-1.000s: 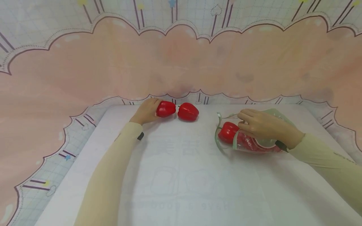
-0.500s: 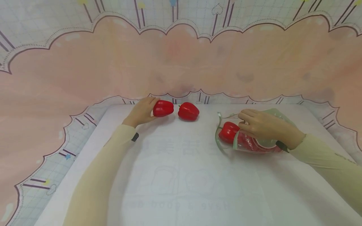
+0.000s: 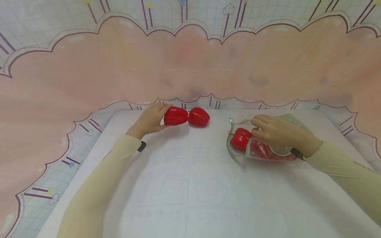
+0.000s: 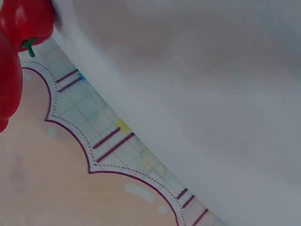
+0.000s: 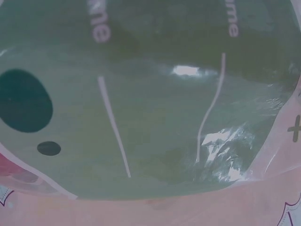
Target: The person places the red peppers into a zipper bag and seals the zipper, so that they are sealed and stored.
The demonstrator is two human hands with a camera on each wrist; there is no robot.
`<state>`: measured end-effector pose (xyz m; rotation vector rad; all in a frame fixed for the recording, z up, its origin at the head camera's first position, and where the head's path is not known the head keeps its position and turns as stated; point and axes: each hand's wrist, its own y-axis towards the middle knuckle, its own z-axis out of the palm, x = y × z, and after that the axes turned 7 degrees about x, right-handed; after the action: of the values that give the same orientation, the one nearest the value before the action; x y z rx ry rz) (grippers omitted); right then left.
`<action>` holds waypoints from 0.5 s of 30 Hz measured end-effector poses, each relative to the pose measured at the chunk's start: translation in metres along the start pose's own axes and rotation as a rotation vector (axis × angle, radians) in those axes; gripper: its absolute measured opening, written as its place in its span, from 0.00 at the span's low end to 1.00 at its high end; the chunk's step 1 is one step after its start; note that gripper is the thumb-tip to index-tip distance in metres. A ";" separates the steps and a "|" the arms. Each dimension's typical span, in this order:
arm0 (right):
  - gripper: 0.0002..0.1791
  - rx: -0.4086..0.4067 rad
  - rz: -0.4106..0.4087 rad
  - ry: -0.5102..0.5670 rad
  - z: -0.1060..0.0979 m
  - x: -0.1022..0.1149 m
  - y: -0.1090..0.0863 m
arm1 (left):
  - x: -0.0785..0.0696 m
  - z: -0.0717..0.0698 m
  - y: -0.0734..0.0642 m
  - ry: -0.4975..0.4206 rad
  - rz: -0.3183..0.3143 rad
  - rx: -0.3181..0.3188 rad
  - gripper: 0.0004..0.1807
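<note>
Near the far edge of the white table (image 3: 208,188), a person's left hand (image 3: 148,119) held a shiny red pepper (image 3: 176,116). The thumb was under it and the fingers were bent over its top, so they had a grip on it. A shadow lay on the table under this pepper. Just beside its end sat a second red pepper (image 3: 199,117), lying on its side with its little green stem (image 4: 29,46) facing the held one. I could not tell if the two peppers touched. On the right side of the table lay a see-through bag (image 3: 288,119) with green parts. Its open end faced left, and a third red pepper (image 3: 240,139) was just inside that opening. More red showed through the front of the bag, but it was hard to tell what it was. The right hand (image 3: 275,134) was over the bag, with curled fingers pinching its upper edge. Seen from the right wrist, the bag had pale letters, two pale lines and dark green spots. Both arms wore light yellow sleeves (image 3: 92,188), and behind the table hung a peach cloth (image 3: 190,69) with wavy edges.
</note>
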<state>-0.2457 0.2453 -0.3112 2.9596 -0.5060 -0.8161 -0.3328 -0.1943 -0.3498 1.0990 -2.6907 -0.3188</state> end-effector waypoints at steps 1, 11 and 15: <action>0.27 -0.001 -0.002 -0.001 0.000 0.000 0.000 | -0.003 0.000 0.000 -0.002 0.015 -0.011 0.40; 0.27 -0.009 -0.014 -0.008 -0.001 0.001 0.000 | -0.029 0.005 0.009 -0.006 0.164 -0.141 0.39; 0.27 -0.005 -0.016 -0.010 -0.001 0.001 -0.001 | -0.044 0.005 0.013 -0.014 0.192 -0.144 0.39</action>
<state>-0.2438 0.2454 -0.3107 2.9606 -0.4803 -0.8335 -0.3123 -0.1539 -0.3565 0.7940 -2.7086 -0.4787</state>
